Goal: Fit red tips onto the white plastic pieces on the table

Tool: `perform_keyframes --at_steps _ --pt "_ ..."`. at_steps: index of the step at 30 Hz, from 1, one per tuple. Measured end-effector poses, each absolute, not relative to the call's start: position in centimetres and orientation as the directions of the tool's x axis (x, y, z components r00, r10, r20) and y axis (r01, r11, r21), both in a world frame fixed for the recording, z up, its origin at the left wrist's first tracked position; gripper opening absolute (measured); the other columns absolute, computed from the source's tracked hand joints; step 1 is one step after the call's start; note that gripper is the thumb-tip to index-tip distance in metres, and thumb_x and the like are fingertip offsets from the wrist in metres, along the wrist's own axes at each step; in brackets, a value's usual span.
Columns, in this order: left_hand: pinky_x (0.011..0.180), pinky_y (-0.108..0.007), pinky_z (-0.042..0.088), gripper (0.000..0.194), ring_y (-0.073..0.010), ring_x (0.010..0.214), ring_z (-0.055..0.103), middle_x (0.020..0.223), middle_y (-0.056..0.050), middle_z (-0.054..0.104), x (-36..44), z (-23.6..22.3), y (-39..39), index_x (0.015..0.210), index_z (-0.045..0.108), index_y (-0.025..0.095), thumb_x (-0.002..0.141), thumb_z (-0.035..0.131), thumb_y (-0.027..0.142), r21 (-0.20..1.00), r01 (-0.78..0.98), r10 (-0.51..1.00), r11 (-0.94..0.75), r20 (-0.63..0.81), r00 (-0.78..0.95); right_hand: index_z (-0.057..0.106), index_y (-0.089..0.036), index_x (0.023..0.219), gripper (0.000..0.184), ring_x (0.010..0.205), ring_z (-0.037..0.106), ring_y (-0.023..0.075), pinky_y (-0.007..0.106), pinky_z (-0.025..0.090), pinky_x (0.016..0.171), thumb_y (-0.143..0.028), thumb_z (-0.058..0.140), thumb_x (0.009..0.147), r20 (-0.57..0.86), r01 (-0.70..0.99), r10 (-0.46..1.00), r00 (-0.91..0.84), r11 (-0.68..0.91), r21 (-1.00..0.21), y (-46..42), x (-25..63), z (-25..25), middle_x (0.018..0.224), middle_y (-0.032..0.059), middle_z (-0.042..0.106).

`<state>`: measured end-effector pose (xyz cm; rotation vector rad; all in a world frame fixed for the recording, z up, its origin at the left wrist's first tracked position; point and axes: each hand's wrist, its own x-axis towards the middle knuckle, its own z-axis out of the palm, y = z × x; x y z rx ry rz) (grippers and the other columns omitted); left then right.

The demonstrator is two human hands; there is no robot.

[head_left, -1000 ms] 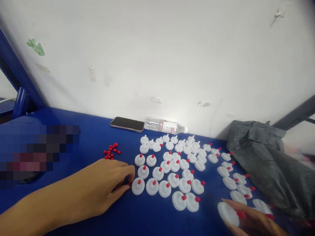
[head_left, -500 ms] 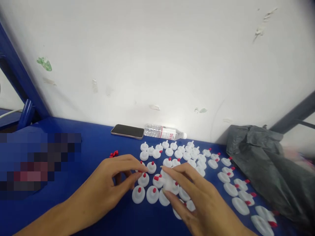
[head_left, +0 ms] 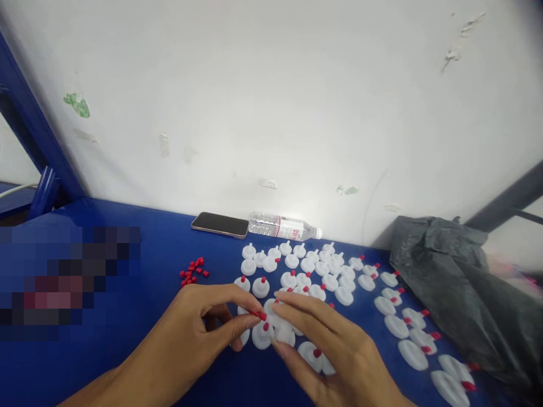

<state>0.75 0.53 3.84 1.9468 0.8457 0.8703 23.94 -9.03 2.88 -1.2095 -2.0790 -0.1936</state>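
Observation:
My left hand [head_left: 199, 328] and my right hand [head_left: 326, 345] meet low in the middle, over a blue table [head_left: 139, 249]. Thumb and forefinger of my left hand pinch a small red cap [head_left: 259, 314]. The fingers of my right hand close on a white round nozzle cap [head_left: 278, 325], and the red cap touches its spout. Around both hands stand several white nozzle caps [head_left: 292, 280], most with red tips. A loose heap of small red caps [head_left: 193, 269] lies just beyond my left hand.
A phone [head_left: 219, 224] and a lying water bottle [head_left: 283, 227] rest against the white wall at the back. A dark grey plastic bag [head_left: 458, 282] fills the right side. More red-tipped white caps [head_left: 418, 339] run toward the right front. A blurred patch covers the left.
My right hand came in from the lower right with a white cap to meet my left hand. My left hand lifted from the table, pinching a red cap against it.

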Motion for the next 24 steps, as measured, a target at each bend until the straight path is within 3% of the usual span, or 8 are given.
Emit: perform_keyframes --at_steps 3,7,10,13,17,20,24 --pt "0.048 -0.022 0.052 0.014 -0.0144 0.054 0.075 0.065 0.011 0.081 0.4 3.3 0.8 0.09 0.084 0.041 0.095 0.075 0.05 0.878 0.22 0.81 -0.426 0.261 0.525 0.061 -0.034 0.146 0.049 0.113 0.085 0.0222 0.031 0.069 0.105 -0.024 0.07 0.099 0.65 0.858 0.723 -0.231 0.467 -0.214 -9.1 25.0 4.3 0.131 0.0001 0.085" --pt "0.047 -0.021 0.053 0.01 -0.014 0.059 0.077 0.079 0.011 0.087 0.1 2.7 1.3 0.093 0.083 0.041 0.096 0.075 0.047 0.835 0.274 0.818 -0.476 0.307 0.487 0.068 -0.036 0.136 0.035 0.105 0.085 0.0261 0.041 0.074 0.097 -0.028 0.066 0.102 0.681 0.947 0.732 -0.027 0.236 -0.217 -9.1 28.3 6.9 0.124 0.0031 0.084" --pt "0.047 -0.021 0.054 0.011 -0.0143 0.059 0.075 0.076 0.012 0.085 0.1 2.5 1.3 0.094 0.082 0.042 0.096 0.074 0.048 0.816 0.292 0.816 -0.498 0.326 0.478 0.074 -0.039 0.113 0.016 0.096 0.086 0.0252 0.037 0.075 0.087 -0.031 0.066 0.102 0.637 0.959 0.768 0.063 0.13 -0.25 -10.2 31.1 7.0 0.113 0.0008 0.085" --pt "0.046 -0.022 0.053 0.016 -0.0152 0.055 0.072 0.068 0.012 0.081 0.1 2.4 1.1 0.095 0.081 0.041 0.097 0.071 0.053 0.817 0.297 0.814 -0.495 0.317 0.487 0.075 -0.044 0.102 0.016 0.088 0.087 0.0244 0.03 0.074 0.077 -0.031 0.066 0.099 0.562 0.945 0.816 0.138 0.062 -0.322 -12.3 33.2 5.3 0.102 -0.0029 0.088" --pt "0.048 -0.024 0.056 0.021 -0.0172 0.061 0.076 0.085 0.008 0.089 -0.3 1.8 1.5 0.102 0.082 0.039 0.098 0.07 0.057 0.793 0.374 0.811 -0.481 0.24 0.534 0.079 -0.047 0.097 0.011 0.079 0.087 0.0257 0.029 0.074 0.069 -0.038 0.073 0.093 0.433 0.93 0.882 0.184 -0.015 -0.366 -14.4 34.2 3.5 0.095 -0.0065 0.089" --pt "0.051 -0.024 0.058 0.025 -0.0209 0.076 0.082 0.097 0.005 0.091 -0.7 1.5 2.0 0.106 0.082 0.038 0.098 0.069 0.059 0.779 0.424 0.816 -0.462 0.187 0.547 0.08 -0.044 0.096 0.009 0.082 0.088 0.0275 0.034 0.075 0.081 -0.044 0.072 0.094 0.448 0.925 0.869 0.211 -0.029 -0.379 -14.5 34.3 3.5 0.094 -0.0056 0.09" --pt "0.055 -0.023 0.058 0.027 -0.0201 0.08 0.081 0.097 0.005 0.089 -0.6 2.0 2.1 0.102 0.082 0.039 0.1 0.066 0.061 0.765 0.429 0.798 -0.481 0.179 0.575 0.081 -0.039 0.124 0.029 0.116 0.084 0.0307 0.047 0.068 0.107 -0.044 0.061 0.104 0.452 0.974 0.888 0.083 0.024 -0.225 -13.5 34.6 3.4 0.126 0.0013 0.088"
